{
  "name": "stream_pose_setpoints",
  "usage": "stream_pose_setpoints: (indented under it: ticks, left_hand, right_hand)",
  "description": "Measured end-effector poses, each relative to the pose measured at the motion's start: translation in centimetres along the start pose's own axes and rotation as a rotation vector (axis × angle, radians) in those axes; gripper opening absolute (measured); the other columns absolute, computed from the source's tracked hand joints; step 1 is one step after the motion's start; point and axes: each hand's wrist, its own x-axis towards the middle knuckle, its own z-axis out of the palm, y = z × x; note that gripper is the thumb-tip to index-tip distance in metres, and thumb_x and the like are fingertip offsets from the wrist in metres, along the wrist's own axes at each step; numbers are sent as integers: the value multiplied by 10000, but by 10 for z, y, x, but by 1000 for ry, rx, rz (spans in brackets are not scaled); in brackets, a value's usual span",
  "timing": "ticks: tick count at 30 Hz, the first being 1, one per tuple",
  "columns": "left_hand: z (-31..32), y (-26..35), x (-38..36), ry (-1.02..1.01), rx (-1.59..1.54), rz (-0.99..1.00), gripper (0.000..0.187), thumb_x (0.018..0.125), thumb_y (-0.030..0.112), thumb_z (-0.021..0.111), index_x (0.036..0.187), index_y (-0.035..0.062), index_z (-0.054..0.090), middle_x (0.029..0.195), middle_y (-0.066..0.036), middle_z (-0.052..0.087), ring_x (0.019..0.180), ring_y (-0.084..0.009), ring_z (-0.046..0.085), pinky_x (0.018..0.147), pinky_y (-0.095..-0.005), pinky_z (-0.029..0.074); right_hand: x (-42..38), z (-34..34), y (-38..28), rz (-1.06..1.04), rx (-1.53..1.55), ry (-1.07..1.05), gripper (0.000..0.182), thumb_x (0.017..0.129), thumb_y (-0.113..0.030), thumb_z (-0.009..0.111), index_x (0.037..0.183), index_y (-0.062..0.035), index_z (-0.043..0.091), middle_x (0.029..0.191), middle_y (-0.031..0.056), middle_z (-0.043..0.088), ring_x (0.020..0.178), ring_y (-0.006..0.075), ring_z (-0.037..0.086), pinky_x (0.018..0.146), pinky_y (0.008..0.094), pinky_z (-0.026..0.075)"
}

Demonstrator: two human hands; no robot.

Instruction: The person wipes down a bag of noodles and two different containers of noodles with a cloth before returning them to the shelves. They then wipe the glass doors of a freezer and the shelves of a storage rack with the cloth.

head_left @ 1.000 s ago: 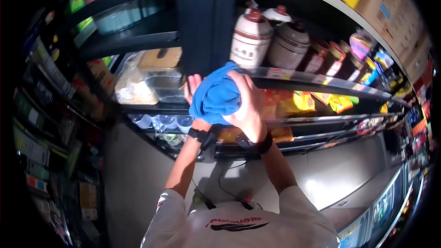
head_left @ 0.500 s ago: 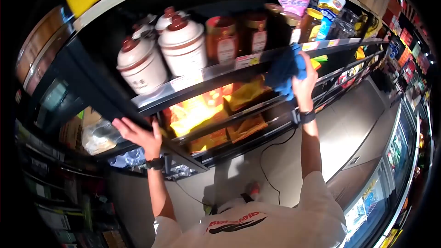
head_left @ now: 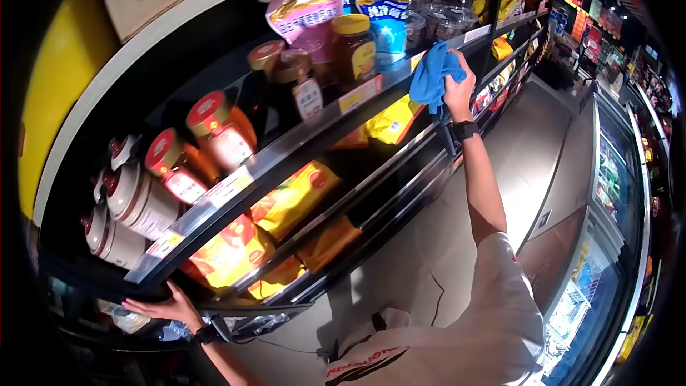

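Observation:
My right hand (head_left: pixel 459 87) grips a bunched blue cloth (head_left: pixel 431 80) against the front edge of the upper shelf, by the price strip (head_left: pixel 361 94). Low on the left, my left hand (head_left: pixel 170 307) rests with fingers stretched out, just under the near end of that shelf. Above it stand white lidded jars (head_left: pixel 146 204). Further along are red-lidded honey jars (head_left: pixel 220 132), a yellow-lidded jar (head_left: pixel 354 50), and a pink pouch (head_left: pixel 307 18) and a blue pouch (head_left: pixel 388 11) behind the cloth.
Yellow and orange bags (head_left: pixel 296 196) fill the lower shelves. Clear plastic tubs (head_left: pixel 443 11) stand past the pouches. A glass-fronted freezer (head_left: pixel 589 286) runs along the right, across a grey floor (head_left: pixel 500 193) with a black cable (head_left: pixel 438 293) on it.
My view has swung rightward along the shelf. The right hand has moved the cloth further along the shelf edge, and my left hand now appears lower and further left.

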Motion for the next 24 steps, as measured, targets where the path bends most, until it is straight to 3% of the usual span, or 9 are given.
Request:
stream_pose_setpoints:
  ticks: [5,11,15,16,21,23,24]
  left_hand:
    - [5,2,-5,25,69,-8,1052,846,412,831,1619,-12,258,1674,-266,239,1518,-464,298,1224,-551,288]
    - [6,7,-3,28,66,-24,1057,848,409,833,1619,-20,250,1677,-255,242,1521,-460,293,1229,-551,275]
    - [8,4,-4,46,57,14,1071,873,551,776,1613,-29,264,1657,-268,278,1514,-460,302,1231,-575,253]
    - [8,5,-2,57,76,39,1064,877,565,766,1608,-32,275,1652,-267,289,1510,-458,310,1230,-573,256]
    - [10,5,-5,41,143,17,1033,876,448,784,1614,-34,246,1659,-262,272,1516,-439,306,1238,-561,256]
    - [8,5,-7,13,152,5,1058,873,459,789,1620,-33,223,1666,-259,253,1524,-435,289,1239,-560,254]
    - [10,7,-6,32,155,20,1093,895,653,696,1614,-30,237,1662,-246,258,1526,-427,276,1234,-544,256]
  right_hand:
    - [25,-6,57,14,30,98,345,841,-95,570,1152,0,682,1001,218,725,971,344,745,896,381,544]
    - [58,-23,121,44,-73,131,317,891,-157,606,1166,-27,695,1002,239,725,991,417,718,887,412,541]
    - [88,-41,159,155,-323,83,335,905,-257,652,1202,-118,714,1039,268,716,1023,471,682,887,480,538]
    - [97,-44,163,275,-418,66,379,889,-318,671,1236,-171,712,1067,276,712,1042,488,663,906,512,534]
    - [137,-51,207,378,-707,-61,489,894,-371,648,1312,-121,684,1145,282,709,1103,478,659,981,527,517]
    - [148,-54,212,372,-794,-89,492,916,-417,622,1225,-41,697,1136,306,701,1099,490,657,971,530,516]
    - [155,-56,225,425,-841,-108,516,920,-427,613,1225,-19,693,1153,311,698,1116,491,654,983,530,515]
